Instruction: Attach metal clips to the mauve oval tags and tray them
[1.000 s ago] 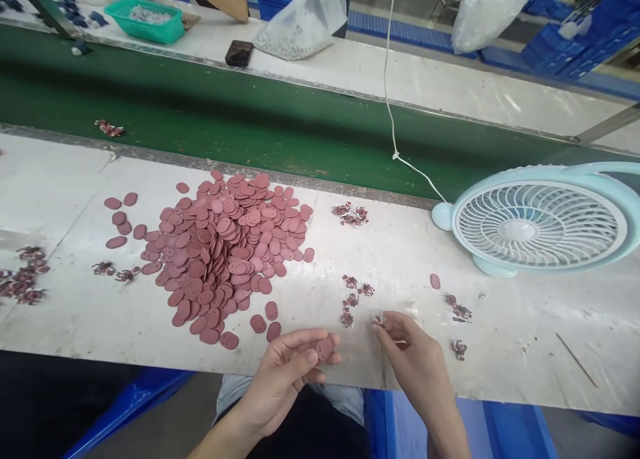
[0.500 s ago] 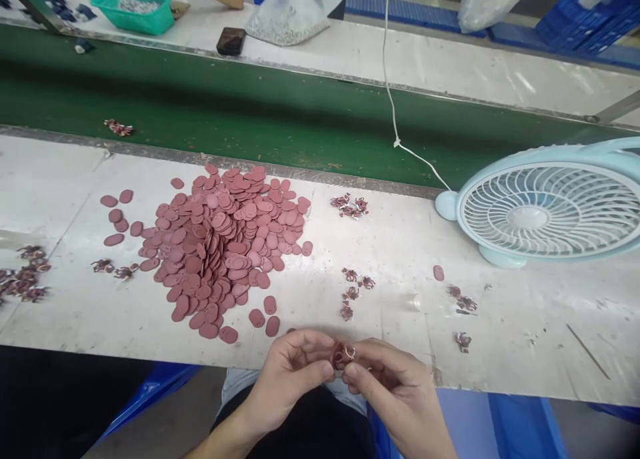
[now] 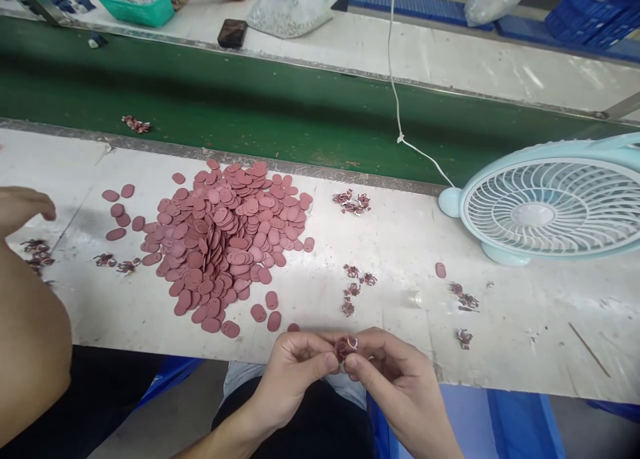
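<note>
Between my two hands, just over the bench's front edge, is a small dark-red figure part (image 3: 345,347) with a white and orange band on its right. The fingertips of my left hand (image 3: 300,372) pinch its left side. My right hand (image 3: 395,372) grips the other side with thumb and fingers. Much of the part is hidden by the fingers. Similar small figure parts (image 3: 353,289) lie on the bench beyond my hands, with another cluster (image 3: 353,202) farther back. To the left spreads a big heap of flat, oval dark-pink pieces (image 3: 225,239).
A light-blue fan (image 3: 540,206) stands on the right, its white cord (image 3: 400,112) running upward. A green conveyor belt (image 3: 280,119) crosses behind the white bench (image 3: 500,339). At left, a co-worker's arm (image 3: 30,332) reaches over the bench. On the back shelf sits a green basket (image 3: 150,9).
A co-worker's arm has come in at the left, over the figure parts there. Parts on the conveyor have shifted slightly right in view. My hands keep the same hold.
</note>
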`<state>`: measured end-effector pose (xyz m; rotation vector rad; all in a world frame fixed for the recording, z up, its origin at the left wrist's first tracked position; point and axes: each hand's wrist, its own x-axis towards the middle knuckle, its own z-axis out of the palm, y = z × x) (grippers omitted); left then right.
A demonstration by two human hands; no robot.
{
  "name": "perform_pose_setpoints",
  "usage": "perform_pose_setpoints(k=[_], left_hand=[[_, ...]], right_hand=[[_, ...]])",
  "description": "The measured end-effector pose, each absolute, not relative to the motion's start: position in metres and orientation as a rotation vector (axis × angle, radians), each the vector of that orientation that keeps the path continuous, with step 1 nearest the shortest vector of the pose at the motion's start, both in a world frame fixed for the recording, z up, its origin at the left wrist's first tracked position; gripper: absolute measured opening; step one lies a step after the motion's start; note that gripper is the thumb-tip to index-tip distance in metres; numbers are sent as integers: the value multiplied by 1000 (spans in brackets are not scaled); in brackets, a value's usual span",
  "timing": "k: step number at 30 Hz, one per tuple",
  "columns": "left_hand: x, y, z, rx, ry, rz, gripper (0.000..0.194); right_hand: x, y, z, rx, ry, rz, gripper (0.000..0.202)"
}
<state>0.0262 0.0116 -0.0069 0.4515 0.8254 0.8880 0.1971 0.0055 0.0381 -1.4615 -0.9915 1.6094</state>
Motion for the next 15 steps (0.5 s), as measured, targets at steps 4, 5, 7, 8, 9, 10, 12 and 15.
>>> perform_pose_setpoints(k=[4,5,7,8,9,10,12,15], left_hand=[[29,10,-5,431,832,921,7],[30,10,-5,439,836,929,7],[30,9,-7,464,843,944,7],[30,8,-9,478,844,949,7],[31,7,-11,489,848,952,8],[31,5,-13,500,855,952,8],[30,1,-16,539,890,962,8],[22,-5,-16,661,934,986,7]], right_hand=[[194,4,35,-1410,-872,1630,8],[193,3,33,-1395,-848,1632,8],[192,2,29,-1370,-817,1619,8],[191,1,27,-1360,-807,1614,8],[191,0,25,-1350,-799,1611,9],[190,-1,23,-1338,-792,1609,9],[188,-4,20,-1309,-776,1598,9],[183,-11,11,-1262,-733,1569,7]])
